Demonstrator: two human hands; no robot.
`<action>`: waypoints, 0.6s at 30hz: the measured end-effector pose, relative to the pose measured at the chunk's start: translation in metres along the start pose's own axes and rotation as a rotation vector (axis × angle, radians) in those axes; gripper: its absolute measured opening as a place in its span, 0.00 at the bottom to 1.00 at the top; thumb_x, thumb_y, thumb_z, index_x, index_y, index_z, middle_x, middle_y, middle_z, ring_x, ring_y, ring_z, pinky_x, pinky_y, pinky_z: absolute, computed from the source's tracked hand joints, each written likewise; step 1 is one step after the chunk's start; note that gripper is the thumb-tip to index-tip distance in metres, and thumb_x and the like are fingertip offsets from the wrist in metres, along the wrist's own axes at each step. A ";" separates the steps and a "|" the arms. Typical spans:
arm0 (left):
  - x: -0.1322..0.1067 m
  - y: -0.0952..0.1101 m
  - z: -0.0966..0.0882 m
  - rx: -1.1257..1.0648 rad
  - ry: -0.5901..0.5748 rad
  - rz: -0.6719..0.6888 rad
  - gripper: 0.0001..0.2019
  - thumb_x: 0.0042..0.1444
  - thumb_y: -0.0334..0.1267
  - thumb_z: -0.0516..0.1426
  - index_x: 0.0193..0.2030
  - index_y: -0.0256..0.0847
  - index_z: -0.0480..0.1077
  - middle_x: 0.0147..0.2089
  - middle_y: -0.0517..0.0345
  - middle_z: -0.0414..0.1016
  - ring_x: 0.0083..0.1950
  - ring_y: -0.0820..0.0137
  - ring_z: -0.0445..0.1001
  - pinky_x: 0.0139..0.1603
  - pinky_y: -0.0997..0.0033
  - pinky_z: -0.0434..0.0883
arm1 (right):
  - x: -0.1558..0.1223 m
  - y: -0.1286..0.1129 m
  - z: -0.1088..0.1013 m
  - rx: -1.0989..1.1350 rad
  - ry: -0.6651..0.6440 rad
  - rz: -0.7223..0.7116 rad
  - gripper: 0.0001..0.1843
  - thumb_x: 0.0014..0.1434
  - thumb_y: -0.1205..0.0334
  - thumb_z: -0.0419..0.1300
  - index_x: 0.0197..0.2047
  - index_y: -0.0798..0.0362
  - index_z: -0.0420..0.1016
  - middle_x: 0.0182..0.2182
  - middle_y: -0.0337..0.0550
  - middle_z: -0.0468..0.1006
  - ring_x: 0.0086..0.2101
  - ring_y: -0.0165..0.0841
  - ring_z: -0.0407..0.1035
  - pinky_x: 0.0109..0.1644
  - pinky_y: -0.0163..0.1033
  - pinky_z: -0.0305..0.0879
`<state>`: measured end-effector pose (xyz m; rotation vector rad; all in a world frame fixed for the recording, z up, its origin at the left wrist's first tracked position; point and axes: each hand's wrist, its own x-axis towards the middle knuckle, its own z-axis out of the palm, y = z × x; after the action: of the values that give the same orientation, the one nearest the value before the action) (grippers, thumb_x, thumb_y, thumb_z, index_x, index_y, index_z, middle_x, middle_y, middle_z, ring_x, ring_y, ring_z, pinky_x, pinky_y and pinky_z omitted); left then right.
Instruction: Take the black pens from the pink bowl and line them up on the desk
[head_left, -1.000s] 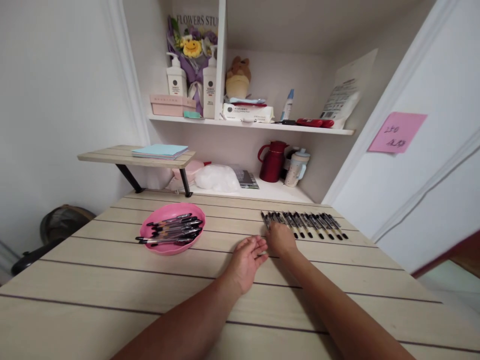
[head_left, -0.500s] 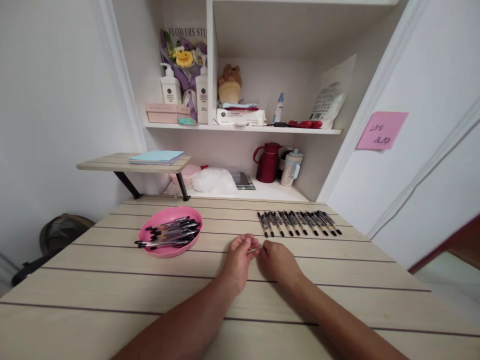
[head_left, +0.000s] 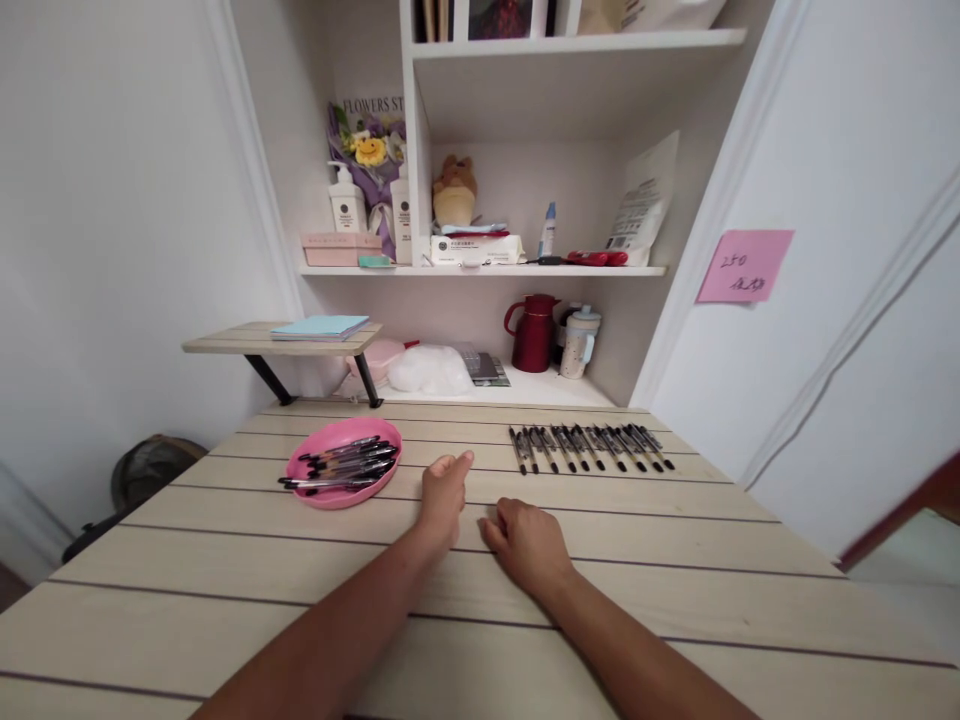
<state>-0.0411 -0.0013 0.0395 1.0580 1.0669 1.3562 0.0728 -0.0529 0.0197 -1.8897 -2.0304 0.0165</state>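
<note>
My left hand (head_left: 444,492) is above the middle of the table, closed, its thumb pointing up and away. Whatever its curled fingers might hold is hidden. Lower and to the right, my right hand (head_left: 529,540) is closed with its knuckles up, close to the tabletop; its palm side cannot be seen. A gap separates the two hands. To the left stands a pink oval bowl (head_left: 300,442) holding several black-capped pens (head_left: 351,462), some poking over its rim. Beyond my right hand, a row of clear-barrelled pens with black ends (head_left: 589,448) lies side by side on the table.
A small raised shelf (head_left: 217,341) with blue paper (head_left: 321,327) stands at the table's back left. Behind the table, a white cabinet (head_left: 480,270) holds a red jug (head_left: 533,335) and a speckled cup (head_left: 580,343). A pink note (head_left: 745,266) is stuck on the right wall.
My hands, close together before with a small thin thing between their fingers, are now apart. The left hand has moved left, the right hand nearer to me. The view has tilted up.
</note>
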 end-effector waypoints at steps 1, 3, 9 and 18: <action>0.004 0.006 -0.005 0.070 0.012 0.037 0.20 0.44 0.49 0.56 0.20 0.43 0.47 0.13 0.73 0.44 0.14 0.83 0.43 0.15 0.79 0.43 | -0.001 0.001 -0.001 0.008 0.012 -0.006 0.15 0.57 0.54 0.49 0.25 0.53 0.68 0.24 0.40 0.74 0.25 0.30 0.66 0.26 0.36 0.42; 0.013 0.021 -0.019 0.232 0.038 0.130 0.18 0.46 0.47 0.54 0.20 0.43 0.46 0.13 0.72 0.45 0.14 0.82 0.44 0.15 0.79 0.44 | -0.002 0.002 -0.002 0.028 0.030 -0.005 0.15 0.57 0.54 0.48 0.25 0.53 0.67 0.23 0.40 0.74 0.23 0.29 0.64 0.25 0.36 0.41; 0.053 0.074 -0.086 0.485 0.155 0.231 0.10 0.41 0.33 0.53 0.20 0.42 0.51 0.12 0.72 0.47 0.14 0.81 0.48 0.16 0.79 0.46 | -0.001 0.014 -0.004 0.091 0.069 0.014 0.17 0.57 0.51 0.47 0.23 0.52 0.64 0.21 0.40 0.72 0.22 0.28 0.62 0.25 0.34 0.42; 0.081 0.103 -0.169 1.094 0.000 0.090 0.06 0.42 0.31 0.60 0.30 0.35 0.71 0.28 0.59 0.73 0.31 0.71 0.70 0.31 0.74 0.66 | 0.000 0.021 0.003 0.150 -0.005 -0.017 0.19 0.56 0.49 0.46 0.20 0.51 0.60 0.17 0.38 0.70 0.20 0.29 0.60 0.25 0.33 0.44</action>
<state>-0.2316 0.0691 0.1075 1.8841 1.8410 0.7694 0.0927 -0.0501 0.0117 -1.7816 -1.9890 0.1649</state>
